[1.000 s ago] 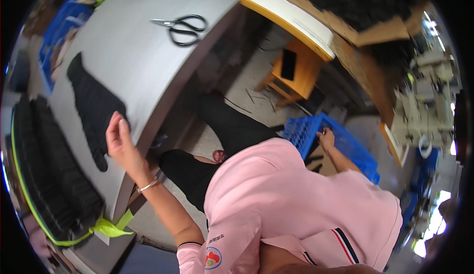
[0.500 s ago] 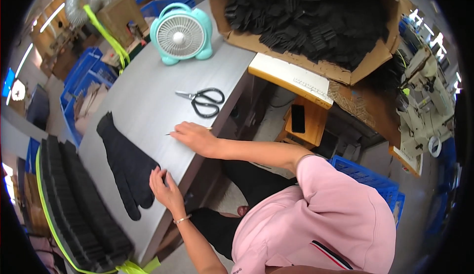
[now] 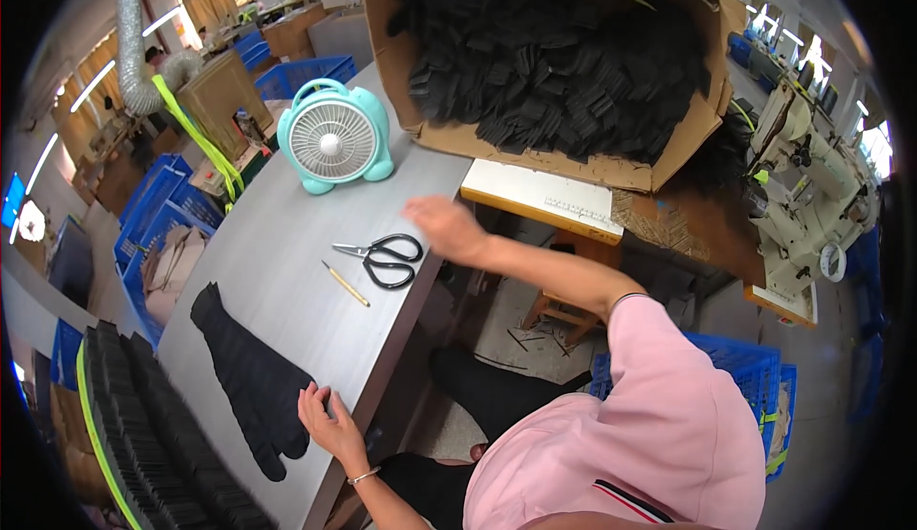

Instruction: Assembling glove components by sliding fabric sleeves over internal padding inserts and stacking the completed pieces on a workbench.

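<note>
A black knit glove (image 3: 250, 372) lies flat on the grey table, its fingers toward me. My left hand (image 3: 330, 425) rests at the glove's right edge with fingers stretched out, touching it and holding nothing. Over the table's right edge, beyond the scissors, hovers my right hand (image 3: 444, 227); motion smears its fingers. Black-handled scissors (image 3: 387, 261) lie just below that hand, blades pointing left. Beside them is a thin pointed tool with a light wooden handle (image 3: 349, 286), untouched.
A turquoise fan (image 3: 332, 138) stands at the table's far end. Stacked black knit pieces (image 3: 162, 434) sit at the near left. A cardboard box (image 3: 630, 175) full of black pieces stands far right, near a sewing machine (image 3: 807, 148). Blue crates (image 3: 735, 368) are behind me.
My right hand has let go of the pointed tool, left it beside the scissors, and moved away to the far right. My left hand stays by the glove. The view has shifted.
</note>
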`<state>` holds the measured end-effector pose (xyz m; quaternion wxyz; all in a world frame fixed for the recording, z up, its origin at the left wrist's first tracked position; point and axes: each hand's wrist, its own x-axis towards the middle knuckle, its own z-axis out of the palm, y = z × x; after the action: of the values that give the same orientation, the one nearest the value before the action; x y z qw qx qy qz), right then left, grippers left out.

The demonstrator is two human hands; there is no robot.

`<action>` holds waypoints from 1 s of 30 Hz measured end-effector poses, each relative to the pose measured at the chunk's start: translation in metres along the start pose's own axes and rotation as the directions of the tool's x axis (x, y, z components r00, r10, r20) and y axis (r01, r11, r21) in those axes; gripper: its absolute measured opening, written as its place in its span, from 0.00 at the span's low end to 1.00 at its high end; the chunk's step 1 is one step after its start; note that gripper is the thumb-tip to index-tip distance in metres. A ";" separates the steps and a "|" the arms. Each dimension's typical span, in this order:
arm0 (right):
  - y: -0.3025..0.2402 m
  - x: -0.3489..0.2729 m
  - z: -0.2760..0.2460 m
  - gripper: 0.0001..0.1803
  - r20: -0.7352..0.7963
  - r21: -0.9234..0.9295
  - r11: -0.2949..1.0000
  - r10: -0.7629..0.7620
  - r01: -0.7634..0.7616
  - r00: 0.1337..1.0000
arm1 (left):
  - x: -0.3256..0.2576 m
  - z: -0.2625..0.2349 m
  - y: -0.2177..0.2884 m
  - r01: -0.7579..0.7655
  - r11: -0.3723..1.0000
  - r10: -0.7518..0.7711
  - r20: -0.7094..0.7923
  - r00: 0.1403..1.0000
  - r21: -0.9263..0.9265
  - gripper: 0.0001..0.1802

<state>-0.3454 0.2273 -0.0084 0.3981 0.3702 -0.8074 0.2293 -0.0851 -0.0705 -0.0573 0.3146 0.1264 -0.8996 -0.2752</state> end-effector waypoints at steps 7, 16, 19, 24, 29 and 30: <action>0.133 0.034 -0.163 0.11 -0.303 -0.459 0.857 0.096 -0.233 0.948 | -0.002 -0.004 -0.001 -0.022 0.998 0.020 0.036 0.999 0.057 0.08; 0.264 0.031 -0.304 0.12 -0.201 -0.927 0.256 0.275 -0.273 0.940 | -0.003 0.001 -0.001 -0.061 0.995 0.058 0.044 0.997 0.080 0.08; 0.273 0.031 -0.320 0.14 -0.155 -0.948 0.198 0.393 -0.248 0.906 | -0.002 0.003 -0.002 -0.066 0.995 0.063 0.041 0.997 0.076 0.09; 0.282 0.026 -0.316 0.15 -0.147 -0.939 0.196 0.518 -0.284 0.843 | -0.002 0.002 -0.003 -0.088 0.994 0.086 0.031 0.996 0.070 0.09; 0.280 0.027 -0.301 0.16 -0.204 -0.904 0.298 0.332 -0.308 0.921 | -0.003 0.002 -0.001 -0.082 0.994 0.079 0.036 0.996 0.071 0.09; 0.279 0.033 -0.296 0.16 -0.206 -0.903 0.298 0.333 -0.310 0.920 | -0.002 0.002 -0.002 -0.083 0.994 0.080 0.041 0.996 0.072 0.09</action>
<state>-0.4361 0.5837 0.1688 0.4730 -0.0826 -0.8563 -0.1904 -0.0846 -0.0701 -0.0609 0.3036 0.0959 -0.9194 -0.2311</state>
